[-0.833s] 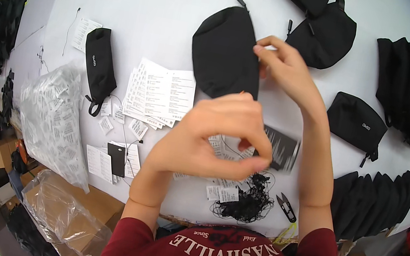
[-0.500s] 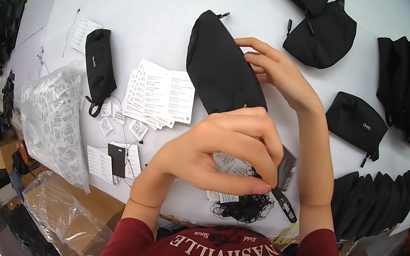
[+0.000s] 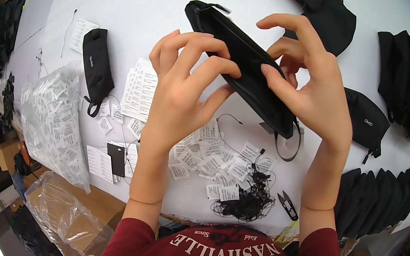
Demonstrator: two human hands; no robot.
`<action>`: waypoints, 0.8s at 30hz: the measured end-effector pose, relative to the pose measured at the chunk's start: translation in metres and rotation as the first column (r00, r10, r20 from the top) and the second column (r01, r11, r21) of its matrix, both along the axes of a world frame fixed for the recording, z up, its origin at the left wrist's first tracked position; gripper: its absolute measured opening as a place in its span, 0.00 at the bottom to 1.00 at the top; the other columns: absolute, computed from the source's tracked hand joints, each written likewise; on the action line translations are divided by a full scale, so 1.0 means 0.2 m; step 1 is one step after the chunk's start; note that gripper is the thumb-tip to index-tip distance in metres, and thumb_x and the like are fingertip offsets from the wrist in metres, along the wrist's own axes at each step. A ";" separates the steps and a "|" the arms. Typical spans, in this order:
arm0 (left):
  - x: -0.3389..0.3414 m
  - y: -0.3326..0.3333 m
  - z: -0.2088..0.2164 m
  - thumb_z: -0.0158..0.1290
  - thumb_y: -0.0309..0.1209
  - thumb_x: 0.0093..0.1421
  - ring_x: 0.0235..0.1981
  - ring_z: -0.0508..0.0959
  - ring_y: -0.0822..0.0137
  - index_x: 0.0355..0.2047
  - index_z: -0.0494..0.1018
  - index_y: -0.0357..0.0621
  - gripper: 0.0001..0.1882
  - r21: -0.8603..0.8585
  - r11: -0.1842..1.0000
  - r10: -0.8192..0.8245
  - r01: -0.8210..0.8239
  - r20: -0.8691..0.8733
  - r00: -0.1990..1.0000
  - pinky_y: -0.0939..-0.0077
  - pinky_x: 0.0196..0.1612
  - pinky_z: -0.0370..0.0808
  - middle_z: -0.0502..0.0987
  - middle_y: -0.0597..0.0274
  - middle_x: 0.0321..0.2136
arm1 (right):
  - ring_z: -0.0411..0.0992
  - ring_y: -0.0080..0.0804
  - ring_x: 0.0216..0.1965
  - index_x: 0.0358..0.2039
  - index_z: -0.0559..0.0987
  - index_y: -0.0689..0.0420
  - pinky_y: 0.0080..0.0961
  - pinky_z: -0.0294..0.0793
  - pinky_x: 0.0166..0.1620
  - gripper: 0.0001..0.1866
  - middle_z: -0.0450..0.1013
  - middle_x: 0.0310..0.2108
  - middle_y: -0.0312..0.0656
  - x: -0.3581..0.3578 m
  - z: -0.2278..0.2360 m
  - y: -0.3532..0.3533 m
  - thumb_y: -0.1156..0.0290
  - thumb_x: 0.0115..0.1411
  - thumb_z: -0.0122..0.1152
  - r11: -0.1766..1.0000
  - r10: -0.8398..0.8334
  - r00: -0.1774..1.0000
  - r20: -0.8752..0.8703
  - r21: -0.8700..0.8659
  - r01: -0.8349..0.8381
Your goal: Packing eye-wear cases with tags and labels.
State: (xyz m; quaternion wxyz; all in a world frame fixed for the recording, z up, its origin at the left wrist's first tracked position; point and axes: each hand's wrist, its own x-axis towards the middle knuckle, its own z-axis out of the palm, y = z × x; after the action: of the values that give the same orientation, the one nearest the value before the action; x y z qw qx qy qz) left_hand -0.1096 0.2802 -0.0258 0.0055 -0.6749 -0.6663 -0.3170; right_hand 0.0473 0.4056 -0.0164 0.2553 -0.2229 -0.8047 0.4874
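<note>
A black zip pouch (image 3: 249,62) hangs slantwise above the table, unzipped, its dark mouth turned toward me. My left hand (image 3: 182,85) pinches the pouch's near edge, fingertips over the rim and thumb below. On the far side, my right hand (image 3: 316,87) grips the other edge with its thumb at the mouth; its index finger is raised. The pouch's strap loop (image 3: 289,148) dangles at its lower right end. Beneath lies a scatter of small white printed packets (image 3: 210,159), beside a tangle of black strings (image 3: 246,204). The inside of the pouch is too dark to make out.
Printed white cards (image 3: 137,94) and a black pouch (image 3: 98,65) lie left, near a clear bag of packets (image 3: 52,120). Thread snips (image 3: 287,205) rest near the front edge. Rightward are another pouch (image 3: 368,121) and rows of black pouches (image 3: 409,87).
The pouch has turned and its mouth now gapes toward me. My left hand has moved up and away from me onto its edge. The packets, strings and snips are now more exposed.
</note>
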 end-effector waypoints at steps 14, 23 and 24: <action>-0.03 0.05 -0.09 0.62 0.23 0.34 0.37 0.74 0.66 0.25 0.76 0.45 0.13 0.172 0.984 -0.045 0.045 -0.005 0.999 0.64 0.50 0.64 0.76 0.69 0.27 | 0.61 0.16 0.16 0.44 0.72 0.56 0.13 0.58 0.21 0.21 0.70 0.19 0.33 0.03 0.01 0.00 0.80 0.46 0.56 0.997 0.052 0.998 -0.020 0.053 -0.051; 0.00 0.06 -0.10 0.64 0.30 0.31 0.33 0.74 0.68 0.26 0.78 0.46 0.16 0.227 0.966 -0.124 0.123 -0.008 0.992 0.71 0.42 0.66 0.77 0.71 0.25 | 0.63 0.16 0.17 0.44 0.70 0.60 0.13 0.59 0.23 0.21 0.69 0.17 0.33 0.07 0.02 0.05 0.81 0.46 0.54 0.976 0.213 0.977 0.027 -0.041 -0.212; 0.00 0.06 -0.10 0.64 0.29 0.31 0.32 0.74 0.68 0.25 0.78 0.46 0.16 0.208 0.970 -0.128 0.123 0.009 0.992 0.72 0.42 0.66 0.77 0.71 0.25 | 0.63 0.16 0.17 0.44 0.70 0.60 0.13 0.59 0.23 0.21 0.69 0.17 0.33 0.07 0.02 0.05 0.81 0.46 0.54 0.977 0.213 0.977 0.027 -0.041 -0.211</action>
State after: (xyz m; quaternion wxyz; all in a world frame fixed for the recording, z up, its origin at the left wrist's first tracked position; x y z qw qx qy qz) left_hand -0.1090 0.2918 -0.0460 0.0481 -0.7078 -0.5858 -0.3919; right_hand 0.0616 0.4152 -0.0117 0.1851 -0.1482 -0.8184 0.5235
